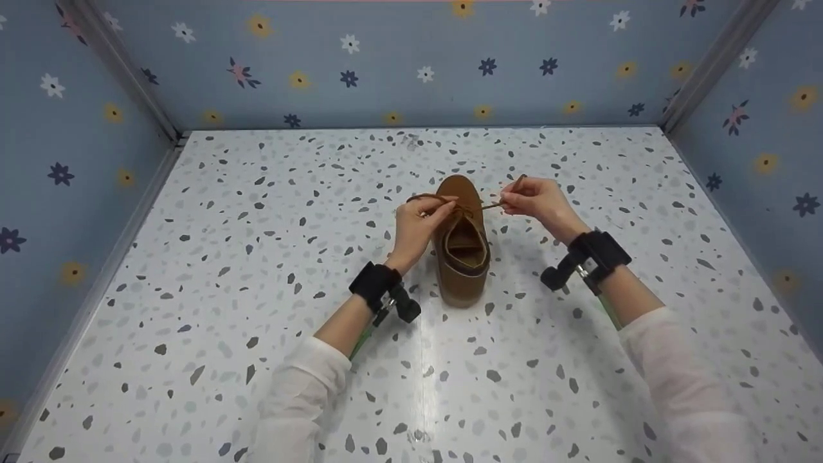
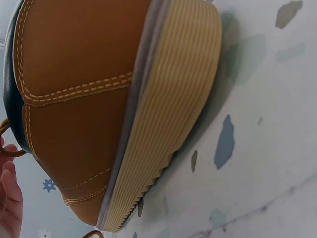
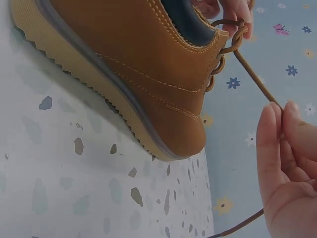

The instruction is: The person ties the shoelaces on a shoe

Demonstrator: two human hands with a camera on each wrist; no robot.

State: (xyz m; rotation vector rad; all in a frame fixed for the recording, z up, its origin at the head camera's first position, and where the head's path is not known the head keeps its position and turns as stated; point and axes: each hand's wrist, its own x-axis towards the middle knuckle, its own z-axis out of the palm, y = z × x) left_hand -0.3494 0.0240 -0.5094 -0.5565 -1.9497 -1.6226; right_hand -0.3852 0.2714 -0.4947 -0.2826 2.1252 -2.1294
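A brown lace-up shoe [image 1: 461,292] stands upright on the speckled surface, its toe pointing away from me. Its tan ribbed sole [image 2: 163,94] and pale stitching show in the wrist views. Over the lacing, my left hand [image 1: 416,228] pinches the shoelace near its crossing, and a loop of lace arcs out beside those fingers. To the right of the shoe, my right hand [image 1: 537,202] pinches the other stretch of shoelace [image 3: 257,82] between thumb and forefinger. That stretch runs taut from the eyelets, and its loose end hangs below the right hand in the right wrist view.
The white speckled tabletop [image 1: 212,270] spreads around the shoe. Blue flowered panels [image 1: 411,58] stand at the back and on both sides, with grey corner posts. Each wrist wears a black strap [image 1: 599,254] with a small camera.
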